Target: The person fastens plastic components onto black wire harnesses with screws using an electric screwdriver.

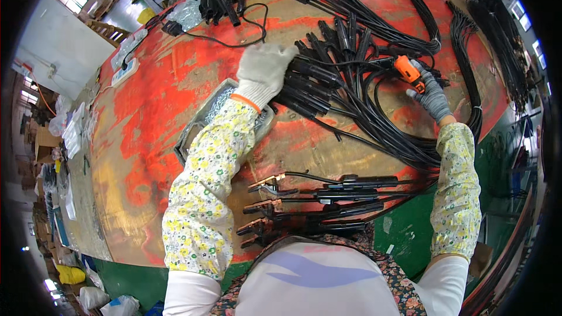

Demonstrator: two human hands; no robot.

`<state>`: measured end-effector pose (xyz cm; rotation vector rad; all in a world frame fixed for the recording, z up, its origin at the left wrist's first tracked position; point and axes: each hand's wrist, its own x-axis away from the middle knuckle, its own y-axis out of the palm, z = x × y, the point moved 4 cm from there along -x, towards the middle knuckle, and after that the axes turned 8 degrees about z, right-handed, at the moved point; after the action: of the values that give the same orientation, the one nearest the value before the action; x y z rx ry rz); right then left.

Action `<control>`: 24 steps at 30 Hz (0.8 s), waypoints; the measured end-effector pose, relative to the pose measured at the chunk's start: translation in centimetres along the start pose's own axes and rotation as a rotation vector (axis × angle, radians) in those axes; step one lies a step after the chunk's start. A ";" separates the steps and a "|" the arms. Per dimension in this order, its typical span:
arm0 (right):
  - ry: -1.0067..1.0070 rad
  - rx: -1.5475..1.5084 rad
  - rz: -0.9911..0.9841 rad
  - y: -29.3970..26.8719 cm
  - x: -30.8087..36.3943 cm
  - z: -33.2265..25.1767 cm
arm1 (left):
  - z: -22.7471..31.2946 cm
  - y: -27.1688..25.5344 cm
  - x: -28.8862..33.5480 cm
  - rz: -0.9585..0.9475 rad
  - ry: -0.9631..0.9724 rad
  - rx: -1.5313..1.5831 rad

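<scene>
My left hand (263,70), in a white knit glove, is curled over the left ends of a bundle of black cable handles (307,85). Its fingers seem closed on the end of one black handle, though the fingertips are partly hidden. In a grey glove, my right hand (433,95) grips an orange-and-black power screwdriver (408,72), whose front points left toward the handles. Thick black cables (392,134) run from the handles and bend off to the right. Partly behind my left forearm lies a grey tray (193,126) of small metal screws.
Several black clamps with copper-coloured jaws (266,205) lie along the near edge of the red-stained table (140,199). More coiled black cables (421,11) cover the far right. Loose black handles (219,6), a corded plug (172,28) and a white power strip (124,72) sit at the far left.
</scene>
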<state>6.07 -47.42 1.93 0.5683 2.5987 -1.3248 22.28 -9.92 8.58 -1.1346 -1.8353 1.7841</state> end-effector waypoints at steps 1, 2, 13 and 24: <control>-0.003 -0.008 -0.005 0.6 0.0 -0.8 | 0.1 0.4 0.0 -0.141 -0.034 0.059; 0.082 -0.005 -0.019 0.9 0.1 -1.4 | 0.1 1.2 0.6 -0.093 0.005 0.215; 0.094 0.134 -0.020 1.6 2.8 2.6 | 3.0 6.2 -1.6 -0.265 -0.073 0.252; 0.011 0.007 -0.039 2.9 13.4 -9.1 | 4.1 -1.7 10.3 0.327 0.162 0.257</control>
<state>-4.76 -35.15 0.90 0.5308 2.6279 -1.3467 12.36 -5.01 6.69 -1.4885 -1.3414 1.9649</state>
